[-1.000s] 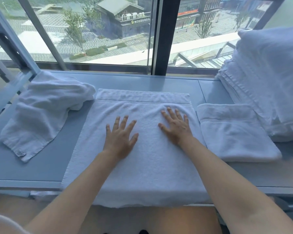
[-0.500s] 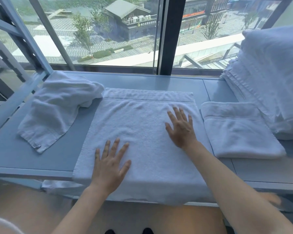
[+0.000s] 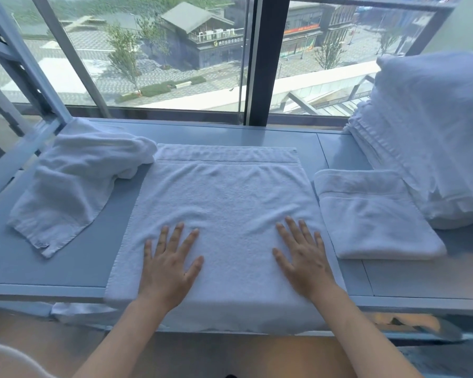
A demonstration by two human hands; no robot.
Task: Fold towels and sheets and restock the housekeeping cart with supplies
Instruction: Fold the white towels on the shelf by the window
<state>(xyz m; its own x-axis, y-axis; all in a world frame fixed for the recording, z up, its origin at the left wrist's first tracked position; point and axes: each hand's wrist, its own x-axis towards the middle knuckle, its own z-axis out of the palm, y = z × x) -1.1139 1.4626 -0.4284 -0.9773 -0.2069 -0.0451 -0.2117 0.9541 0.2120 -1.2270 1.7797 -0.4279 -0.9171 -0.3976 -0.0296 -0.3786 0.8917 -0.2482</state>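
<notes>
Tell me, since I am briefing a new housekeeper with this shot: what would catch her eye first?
Most striking is the large white towel spread flat mid-counter, its near edge hanging over the front, with the left hand and right hand pressed flat on it. A tall stack of folded linens rises at the far right, a small folded towel beside it. A crumpled towel lies at the left.

Left hand (image 3: 170, 264), right hand (image 3: 302, 259): flat, fingers spread.
</notes>
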